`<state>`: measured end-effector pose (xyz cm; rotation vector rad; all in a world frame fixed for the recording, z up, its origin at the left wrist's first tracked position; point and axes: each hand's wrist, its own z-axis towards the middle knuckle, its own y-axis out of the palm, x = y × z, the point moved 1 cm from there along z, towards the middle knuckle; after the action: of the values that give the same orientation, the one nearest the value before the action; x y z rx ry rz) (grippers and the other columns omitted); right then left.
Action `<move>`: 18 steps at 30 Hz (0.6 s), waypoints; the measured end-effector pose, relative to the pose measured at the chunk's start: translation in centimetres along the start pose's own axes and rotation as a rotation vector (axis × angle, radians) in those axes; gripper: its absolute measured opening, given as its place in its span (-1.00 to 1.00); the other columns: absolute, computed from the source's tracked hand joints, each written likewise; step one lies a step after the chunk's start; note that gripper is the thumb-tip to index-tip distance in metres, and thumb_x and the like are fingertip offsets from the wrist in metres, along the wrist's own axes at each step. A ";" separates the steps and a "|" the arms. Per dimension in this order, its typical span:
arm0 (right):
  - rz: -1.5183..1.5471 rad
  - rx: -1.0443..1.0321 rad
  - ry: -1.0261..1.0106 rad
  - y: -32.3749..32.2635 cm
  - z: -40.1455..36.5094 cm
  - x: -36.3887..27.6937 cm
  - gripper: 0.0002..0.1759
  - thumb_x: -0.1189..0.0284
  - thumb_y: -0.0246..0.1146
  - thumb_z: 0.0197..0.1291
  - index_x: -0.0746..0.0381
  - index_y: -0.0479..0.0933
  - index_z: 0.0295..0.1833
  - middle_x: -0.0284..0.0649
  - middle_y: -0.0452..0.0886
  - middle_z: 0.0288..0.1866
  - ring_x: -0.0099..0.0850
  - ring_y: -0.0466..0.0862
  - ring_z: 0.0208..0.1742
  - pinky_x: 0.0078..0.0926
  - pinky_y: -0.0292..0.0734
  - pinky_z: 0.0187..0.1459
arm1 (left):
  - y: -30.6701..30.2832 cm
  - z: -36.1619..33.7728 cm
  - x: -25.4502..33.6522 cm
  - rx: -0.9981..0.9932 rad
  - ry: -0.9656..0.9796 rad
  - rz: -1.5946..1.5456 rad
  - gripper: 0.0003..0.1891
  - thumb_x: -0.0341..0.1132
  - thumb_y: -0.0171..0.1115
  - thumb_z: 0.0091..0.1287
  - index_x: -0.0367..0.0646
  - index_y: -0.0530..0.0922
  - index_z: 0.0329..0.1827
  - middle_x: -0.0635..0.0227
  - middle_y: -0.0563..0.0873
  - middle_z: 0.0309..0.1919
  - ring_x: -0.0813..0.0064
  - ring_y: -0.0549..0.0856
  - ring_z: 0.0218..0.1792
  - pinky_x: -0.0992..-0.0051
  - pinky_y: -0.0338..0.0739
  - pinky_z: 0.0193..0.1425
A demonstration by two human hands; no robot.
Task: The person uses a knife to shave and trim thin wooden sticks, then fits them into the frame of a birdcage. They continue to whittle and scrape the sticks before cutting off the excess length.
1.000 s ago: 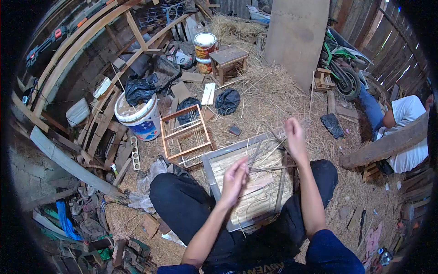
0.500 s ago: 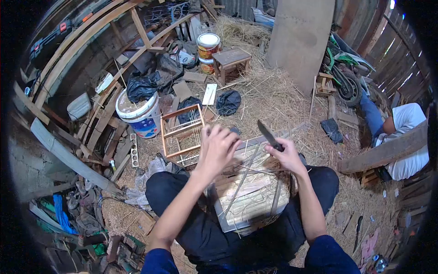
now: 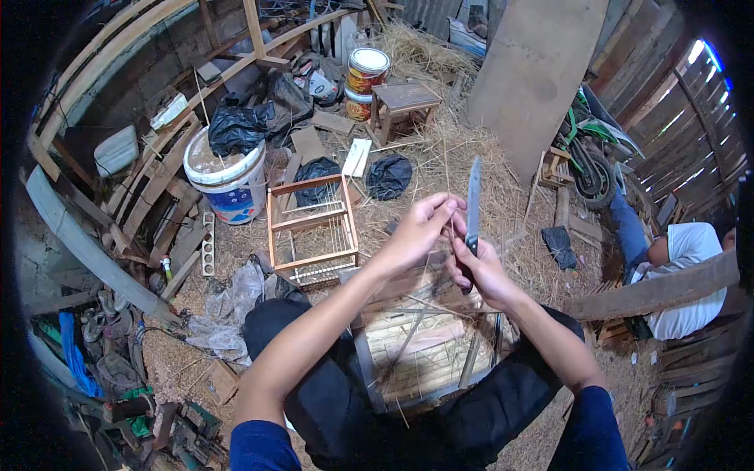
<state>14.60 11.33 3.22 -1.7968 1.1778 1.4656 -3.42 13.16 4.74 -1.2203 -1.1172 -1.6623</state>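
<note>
My right hand [image 3: 488, 275] is closed around the black handle of a knife [image 3: 473, 195], its blade pointing up and away from me. Close beside it, the fingers of my left hand [image 3: 420, 231] pinch a thin strip of wood or bamboo [image 3: 445, 161] that rises past the fingertips. The strip's lower end passes near my right fingers; whether they also touch it is hard to see. Across my lap lies a slatted wooden board [image 3: 408, 357] with several loose thin sticks [image 3: 470, 361] on top.
A wooden frame with thin bars [image 3: 312, 257] stands front left, near a white bucket [image 3: 228, 184]. Beyond are a small stool [image 3: 406, 98] and stacked paint tins [image 3: 367, 71]. A person in a white shirt [image 3: 691, 243] sits at right behind a plank [image 3: 652, 294]. Straw covers the floor.
My left hand has moved right and up to meet my right hand and now pinches a thin strip. The knife has turned from leaning left to nearly upright. The view has shifted slightly.
</note>
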 end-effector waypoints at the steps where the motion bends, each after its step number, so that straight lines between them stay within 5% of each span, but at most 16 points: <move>1: -0.030 -0.013 0.006 0.2 0.9 -0.6 -0.66 0.11 0.15 0.53 0.18 0.47 -0.12 -0.37 0.59 -0.45 -0.68 0.42 -0.59 -0.67 0.24 -0.57 | -0.3 0.5 -0.4 0.085 0.006 -0.045 -0.61 -0.08 0.04 0.61 -0.26 0.54 0.16 0.41 0.68 -0.38 0.58 0.69 -0.23 0.50 0.59 -0.03; 4: -0.280 0.136 -0.154 -0.3 3.5 -0.7 -0.66 0.15 0.21 0.49 0.24 0.55 -0.13 -0.36 0.64 -0.39 -0.63 0.53 -0.47 -0.65 0.40 -0.40 | -1.9 0.7 -3.3 0.347 -0.013 -0.048 -0.69 -0.14 0.04 0.62 -0.22 0.55 0.09 0.57 0.47 -0.53 0.72 0.50 -0.47 0.68 0.39 -0.35; 8: -0.678 0.283 -0.449 -1.5 6.0 1.3 -0.79 0.37 0.35 0.26 0.32 0.61 -0.25 -0.25 0.65 -0.39 -0.36 0.61 -0.35 -0.40 0.49 -0.21 | -2.1 -0.9 -6.0 0.394 -0.172 -0.256 -0.76 -0.18 -0.05 0.66 -0.14 0.49 0.03 0.61 0.39 -0.51 0.77 0.32 -0.52 0.72 0.21 -0.49; 10: -0.969 0.300 -0.618 -2.0 6.2 0.2 -0.83 0.45 0.38 0.04 0.33 0.59 -0.31 -0.08 0.60 -0.41 -0.09 0.60 -0.32 -0.22 0.48 -0.23 | -1.5 -0.7 -5.1 0.357 -0.218 -0.148 -0.79 -0.23 -0.09 0.66 -0.14 0.48 0.02 0.60 0.38 -0.49 0.77 0.32 -0.51 0.72 0.20 -0.49; 13: -0.956 0.257 -0.433 -2.6 6.6 0.2 -0.83 0.46 0.36 0.02 0.33 0.55 -0.35 -0.01 0.58 -0.41 0.01 0.57 -0.31 -0.17 0.47 -0.23 | -1.1 -0.4 -5.4 0.343 -0.331 -0.173 -0.83 -0.44 -0.15 0.62 -0.14 0.46 0.05 0.58 0.41 -0.44 0.78 0.32 -0.50 0.70 0.22 -0.48; 18: -1.004 0.291 -0.625 -3.3 7.4 0.9 -0.77 0.50 0.36 -0.08 0.34 0.42 -0.45 -0.02 0.47 -0.51 0.02 0.53 -0.44 -0.15 0.38 -0.38 | 0.3 -1.0 -4.6 0.181 -0.397 -0.119 -0.89 -0.31 -0.10 0.64 -0.07 0.41 0.01 0.60 0.36 -0.44 0.76 0.27 -0.47 0.66 0.18 -0.43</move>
<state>13.86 18.73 0.00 -1.2414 0.0893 1.0164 -2.31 12.48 0.15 -1.4239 -1.5729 -1.3985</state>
